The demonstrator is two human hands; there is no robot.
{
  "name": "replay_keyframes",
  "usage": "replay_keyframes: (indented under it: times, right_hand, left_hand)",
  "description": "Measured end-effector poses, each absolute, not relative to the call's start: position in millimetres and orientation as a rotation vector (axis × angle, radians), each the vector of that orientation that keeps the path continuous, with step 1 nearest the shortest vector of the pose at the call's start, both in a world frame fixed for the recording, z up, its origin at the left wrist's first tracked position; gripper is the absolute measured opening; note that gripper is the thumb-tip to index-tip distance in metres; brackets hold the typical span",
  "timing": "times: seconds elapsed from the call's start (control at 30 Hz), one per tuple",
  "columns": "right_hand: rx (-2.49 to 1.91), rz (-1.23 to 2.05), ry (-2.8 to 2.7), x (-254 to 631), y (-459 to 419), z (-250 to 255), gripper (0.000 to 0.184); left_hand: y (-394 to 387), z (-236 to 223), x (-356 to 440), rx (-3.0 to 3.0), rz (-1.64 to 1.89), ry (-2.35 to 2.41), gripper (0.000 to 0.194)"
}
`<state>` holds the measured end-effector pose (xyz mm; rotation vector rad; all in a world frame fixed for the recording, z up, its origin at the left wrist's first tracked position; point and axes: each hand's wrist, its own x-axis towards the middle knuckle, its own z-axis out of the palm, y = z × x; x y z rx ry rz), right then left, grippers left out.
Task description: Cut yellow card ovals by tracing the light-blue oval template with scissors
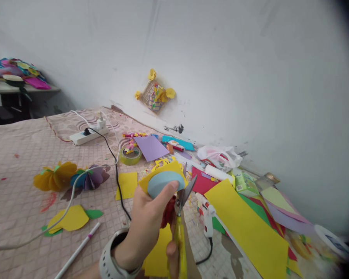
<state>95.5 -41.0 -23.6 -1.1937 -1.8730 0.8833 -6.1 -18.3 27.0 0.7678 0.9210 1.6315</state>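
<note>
Left hand (141,223), white watch (112,254) on the wrist, closed in a firm pinch, thumb across a pale blue oval (164,184) backed by a yellow sheet (161,170). Both raised off the pink quilted cover (14,186), rim angled toward the cutting side, free of the fingers. Right hand (172,254) low in frame, mostly hidden, one finger showing at the yellow scissors (178,240), apparently gripping the handles. Blades parted, just beside the oval. Red scrap (168,213) behind the left hand. Glue gun (208,215) upright within easy reach, its cord trailing nearby. Large yellow sheet (246,228) on colored sheets to the right. Paper flowers (72,177) to the left. Farther off, tape roll (130,155), lilac sheet (149,148), power strip (88,135), all close to the wall.
</note>
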Motion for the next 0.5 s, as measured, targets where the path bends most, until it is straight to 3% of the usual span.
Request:
replay_keyframes:
  times: [0.17, 0.5]
  right_hand:
    - [-1.211, 0.898, -1.869, 97.0, -40.8, -22.7, 0.03]
    - [-1.205, 0.902, -1.866, 97.6, -42.1, -22.1, 0.03]
  left_hand:
    - [-18.4, 21.4, -2.6, 0.721, 1.573, 0.912, 0.028]
    - [-20.2, 18.9, -0.5, 0.682, 1.544, 0.882, 0.027]
